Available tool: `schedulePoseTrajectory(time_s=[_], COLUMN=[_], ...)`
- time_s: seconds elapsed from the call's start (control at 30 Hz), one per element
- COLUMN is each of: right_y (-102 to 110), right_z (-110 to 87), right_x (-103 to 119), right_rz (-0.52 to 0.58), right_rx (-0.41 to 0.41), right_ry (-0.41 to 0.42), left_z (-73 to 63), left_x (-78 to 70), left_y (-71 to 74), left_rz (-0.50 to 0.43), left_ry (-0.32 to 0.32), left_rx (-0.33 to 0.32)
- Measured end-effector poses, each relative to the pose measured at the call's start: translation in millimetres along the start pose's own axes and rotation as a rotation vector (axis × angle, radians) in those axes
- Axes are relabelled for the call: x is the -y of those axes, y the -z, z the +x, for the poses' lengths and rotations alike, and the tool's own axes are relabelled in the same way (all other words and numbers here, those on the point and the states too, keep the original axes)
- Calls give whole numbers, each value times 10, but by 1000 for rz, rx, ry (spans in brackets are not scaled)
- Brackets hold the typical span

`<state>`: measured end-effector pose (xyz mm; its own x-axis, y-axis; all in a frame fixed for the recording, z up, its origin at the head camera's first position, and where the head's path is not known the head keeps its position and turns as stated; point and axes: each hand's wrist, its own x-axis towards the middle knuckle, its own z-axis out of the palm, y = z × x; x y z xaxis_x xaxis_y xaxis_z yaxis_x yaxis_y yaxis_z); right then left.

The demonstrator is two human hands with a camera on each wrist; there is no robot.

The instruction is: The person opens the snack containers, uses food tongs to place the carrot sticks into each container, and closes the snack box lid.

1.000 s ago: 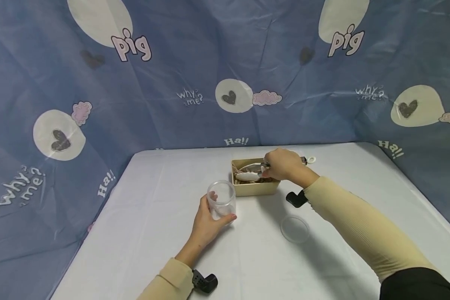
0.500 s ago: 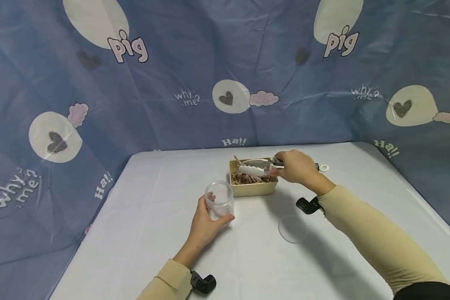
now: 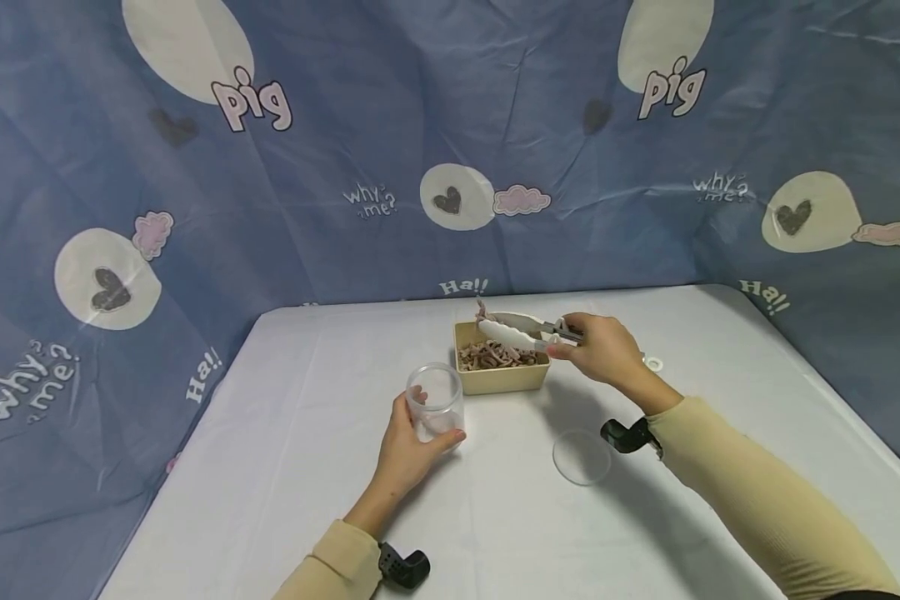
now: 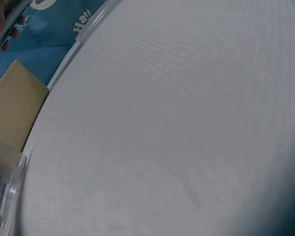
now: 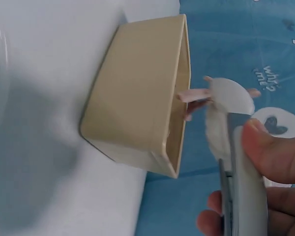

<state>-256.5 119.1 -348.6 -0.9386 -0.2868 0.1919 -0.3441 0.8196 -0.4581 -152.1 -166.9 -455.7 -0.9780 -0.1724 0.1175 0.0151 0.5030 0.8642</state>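
Right hand (image 3: 600,348) grasps white-tipped metal tongs (image 3: 521,334), pinkish strips (image 3: 482,314) pinched above tan rectangular box (image 3: 501,378), frame centre. Left hand (image 3: 408,446) grips clear plastic jar (image 3: 435,402).

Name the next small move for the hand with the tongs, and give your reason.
Probably swing the tongs left to the jar: they pinch a few strips above the box, and the left hand holds the open jar upright beside it.

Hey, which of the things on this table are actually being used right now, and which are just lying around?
In use:
- tongs in right hand, gripping a strip
- beige box of strips
- clear jar, held by left hand

Lying about:
- clear lid
- white ring
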Motion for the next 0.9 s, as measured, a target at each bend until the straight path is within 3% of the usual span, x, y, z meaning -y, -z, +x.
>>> schedulePoseTrajectory(time_s=[0.13, 0.5, 0.9], right_y=[-57, -112, -39], right_z=[-37, -101, -203], right_x=[-45, -132, 99], right_rz=[64, 224, 368], right_rx=[-43, -54, -57], right_ry=[-20, -87, -80], left_z=[-9, -4, -5], left_x=[8, 6, -8], left_y=[-3, -5, 5], left_rz=[-6, -8, -16], left_ry=[2, -1, 0], left_rx=[3, -1, -3])
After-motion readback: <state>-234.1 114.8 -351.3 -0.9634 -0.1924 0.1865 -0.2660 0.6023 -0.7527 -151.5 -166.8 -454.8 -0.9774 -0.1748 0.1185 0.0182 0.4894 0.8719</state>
